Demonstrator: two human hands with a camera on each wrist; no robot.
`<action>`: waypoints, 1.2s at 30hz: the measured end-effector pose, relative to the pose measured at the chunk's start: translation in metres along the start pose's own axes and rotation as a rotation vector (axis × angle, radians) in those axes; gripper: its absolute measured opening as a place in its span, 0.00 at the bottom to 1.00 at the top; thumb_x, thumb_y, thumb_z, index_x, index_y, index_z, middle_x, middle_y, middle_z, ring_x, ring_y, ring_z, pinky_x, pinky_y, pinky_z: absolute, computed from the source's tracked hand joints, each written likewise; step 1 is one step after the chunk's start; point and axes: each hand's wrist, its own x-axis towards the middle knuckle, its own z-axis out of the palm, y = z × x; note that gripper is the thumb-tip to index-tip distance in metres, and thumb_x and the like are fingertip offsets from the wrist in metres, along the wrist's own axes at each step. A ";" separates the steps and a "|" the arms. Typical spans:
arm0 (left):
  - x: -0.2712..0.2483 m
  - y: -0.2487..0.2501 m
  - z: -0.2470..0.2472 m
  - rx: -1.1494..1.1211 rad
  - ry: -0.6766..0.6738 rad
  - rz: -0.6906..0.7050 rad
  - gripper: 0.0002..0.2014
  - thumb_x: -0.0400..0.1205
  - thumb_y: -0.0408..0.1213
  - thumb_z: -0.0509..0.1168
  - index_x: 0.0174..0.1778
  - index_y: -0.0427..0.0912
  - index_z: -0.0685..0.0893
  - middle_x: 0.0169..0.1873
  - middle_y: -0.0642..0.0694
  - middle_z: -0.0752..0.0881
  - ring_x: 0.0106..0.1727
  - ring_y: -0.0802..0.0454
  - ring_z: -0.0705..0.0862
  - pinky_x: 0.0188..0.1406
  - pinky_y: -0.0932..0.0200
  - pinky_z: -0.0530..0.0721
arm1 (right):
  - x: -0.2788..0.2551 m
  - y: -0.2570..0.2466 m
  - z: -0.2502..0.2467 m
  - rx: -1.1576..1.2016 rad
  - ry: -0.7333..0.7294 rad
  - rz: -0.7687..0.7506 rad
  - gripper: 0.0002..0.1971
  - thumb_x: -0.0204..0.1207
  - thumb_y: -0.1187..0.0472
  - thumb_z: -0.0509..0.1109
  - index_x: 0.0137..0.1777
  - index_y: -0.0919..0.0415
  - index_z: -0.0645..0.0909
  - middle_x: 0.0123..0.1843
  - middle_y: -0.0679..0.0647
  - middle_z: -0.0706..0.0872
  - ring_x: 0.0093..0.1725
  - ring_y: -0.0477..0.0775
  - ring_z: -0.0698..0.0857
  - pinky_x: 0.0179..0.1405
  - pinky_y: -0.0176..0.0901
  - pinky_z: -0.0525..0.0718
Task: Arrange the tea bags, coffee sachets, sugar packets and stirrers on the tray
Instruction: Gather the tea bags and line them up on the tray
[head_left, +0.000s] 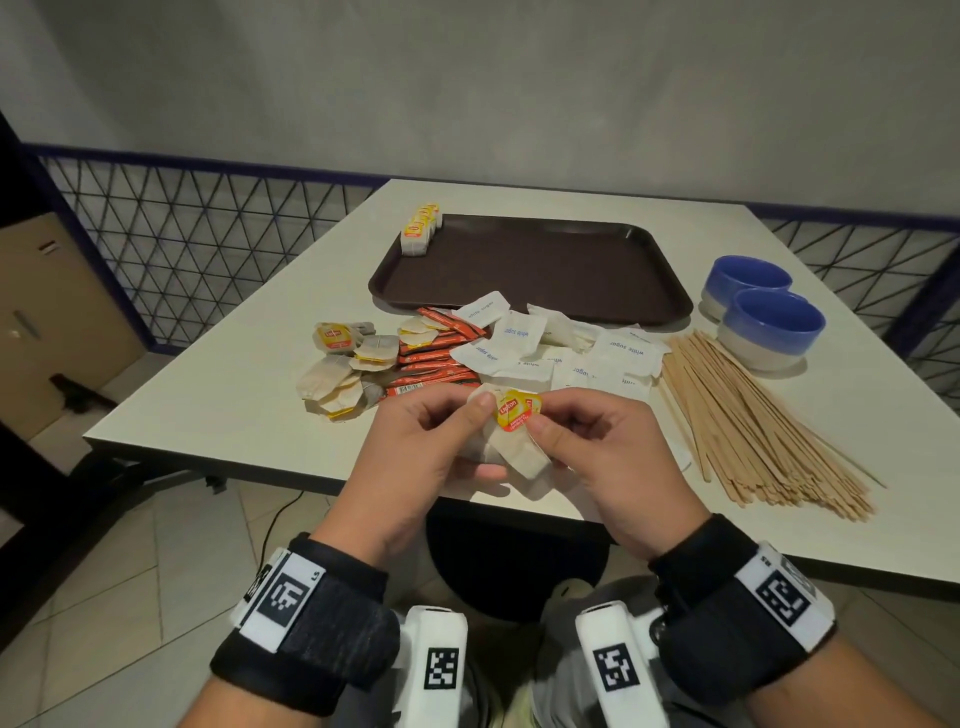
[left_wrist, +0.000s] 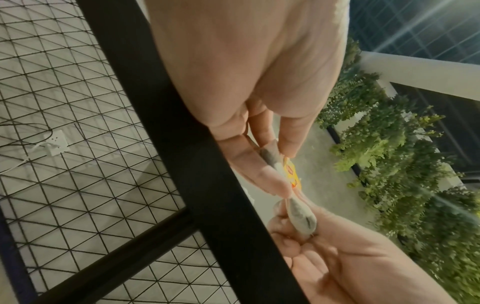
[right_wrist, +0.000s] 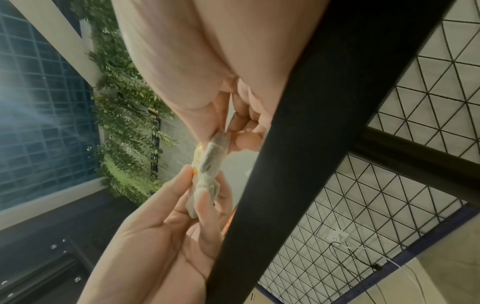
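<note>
In the head view both hands met at lower centre of the frame, over the near edge of the white table (head_left: 218, 415). The left hand (head_left: 415, 457) and the right hand (head_left: 597, 457) together pinched a small bundle of tea bags (head_left: 519, 452), thumbs pressed on its yellow-and-red tag (head_left: 516, 410), the other fingers curled beneath.

Only that view showed the layout. A brown tray (head_left: 545, 270) sat at upper centre, with a short row of tea bags (head_left: 420, 231) stacked at its upper-left corner. Below the tray lay loose tea bags (head_left: 343, 369) at centre left, red coffee sachets (head_left: 436, 364) beside them, white sugar packets (head_left: 571, 353) in the middle, and a fan of wooden stirrers (head_left: 753, 426) at right. Two blue bowls (head_left: 763, 312) stood at the right, beside the tray.

The wrist views showed none of this, but they gave the grip from below. In the left wrist view the fingers (left_wrist: 259, 174) clamped the bundle edge-on at centre, the tag's yellow rim (left_wrist: 292, 172) peeping out. In the right wrist view the papery bags (right_wrist: 210, 164) showed their dark contents. A black table frame bar (right_wrist: 311, 144) crossed that picture, with wire mesh (right_wrist: 389, 185) at its right.
</note>
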 end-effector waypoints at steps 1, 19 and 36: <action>0.000 0.000 0.000 0.006 -0.004 -0.002 0.08 0.82 0.43 0.72 0.47 0.46 0.95 0.47 0.41 0.95 0.40 0.38 0.94 0.45 0.37 0.94 | 0.000 0.000 0.000 0.029 0.008 0.015 0.07 0.80 0.69 0.74 0.55 0.67 0.90 0.51 0.60 0.93 0.52 0.57 0.91 0.50 0.44 0.90; 0.003 0.001 -0.008 0.255 -0.126 -0.024 0.07 0.84 0.32 0.74 0.54 0.44 0.95 0.47 0.45 0.95 0.43 0.44 0.92 0.44 0.52 0.90 | 0.000 -0.002 0.000 0.015 0.045 0.067 0.08 0.80 0.68 0.74 0.56 0.64 0.91 0.52 0.56 0.94 0.56 0.59 0.91 0.52 0.43 0.90; 0.002 0.004 0.004 0.213 -0.056 -0.069 0.08 0.87 0.34 0.70 0.48 0.39 0.94 0.36 0.45 0.89 0.36 0.53 0.87 0.35 0.55 0.90 | -0.005 -0.010 0.005 0.010 0.042 0.019 0.08 0.83 0.65 0.72 0.57 0.62 0.91 0.49 0.54 0.94 0.47 0.51 0.91 0.38 0.37 0.87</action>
